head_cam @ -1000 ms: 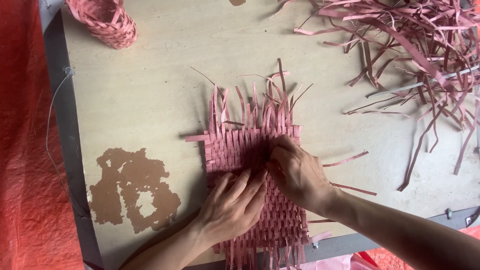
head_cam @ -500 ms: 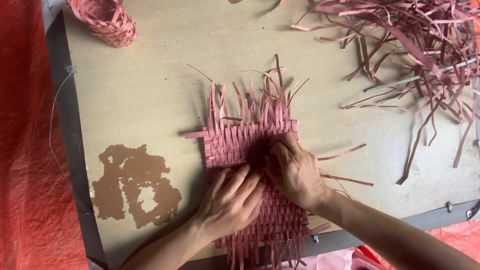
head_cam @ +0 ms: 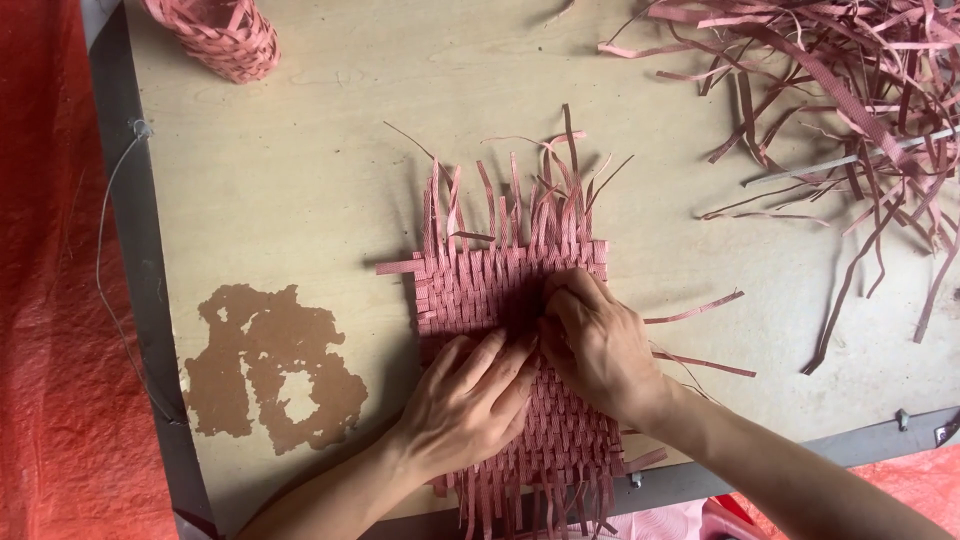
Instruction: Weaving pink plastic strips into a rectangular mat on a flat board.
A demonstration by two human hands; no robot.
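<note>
A flat woven mat of pink strips (head_cam: 490,290) lies on the plywood table (head_cam: 330,170), with loose strip ends fanning out at its far edge and hanging over the near edge. My left hand (head_cam: 468,400) lies flat on the mat's middle, fingers spread and pointing right. My right hand (head_cam: 595,345) rests beside it, fingers curled down and pinching at the weave near the mat's centre. The fingertips of both hands meet there.
A heap of loose pink strips (head_cam: 850,90) covers the far right of the table. A small woven pink basket (head_cam: 220,35) stands at the far left. A brown peeled patch (head_cam: 265,365) marks the board at left. Red sheeting (head_cam: 45,300) lies beyond the table's grey left edge.
Both hands stay on the mat with only slight finger shifts. The view has drifted a little, so the mat sits slightly lower in the frame.
</note>
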